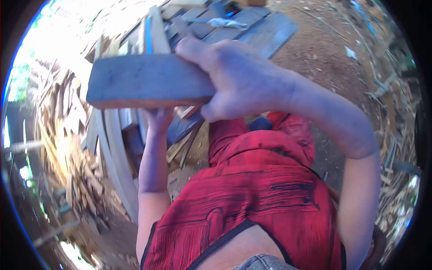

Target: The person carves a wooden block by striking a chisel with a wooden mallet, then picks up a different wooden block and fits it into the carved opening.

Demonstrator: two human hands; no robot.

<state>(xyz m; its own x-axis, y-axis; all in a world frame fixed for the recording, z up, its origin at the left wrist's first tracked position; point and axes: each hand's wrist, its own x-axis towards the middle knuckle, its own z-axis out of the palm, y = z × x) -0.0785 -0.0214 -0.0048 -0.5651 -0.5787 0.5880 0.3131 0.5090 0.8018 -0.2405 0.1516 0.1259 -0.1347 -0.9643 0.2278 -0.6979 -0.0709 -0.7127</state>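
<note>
The person's right hand (240,78) grips one end of a wooden block (139,80), which hides the left hand's (158,118) fingers, their state impossible to tell.

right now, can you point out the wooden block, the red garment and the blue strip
wooden block (141,80), head view: middle of its broad face
red garment (247,191), head view: middle of its front
blue strip (148,36), head view: midway along its visible length
</note>
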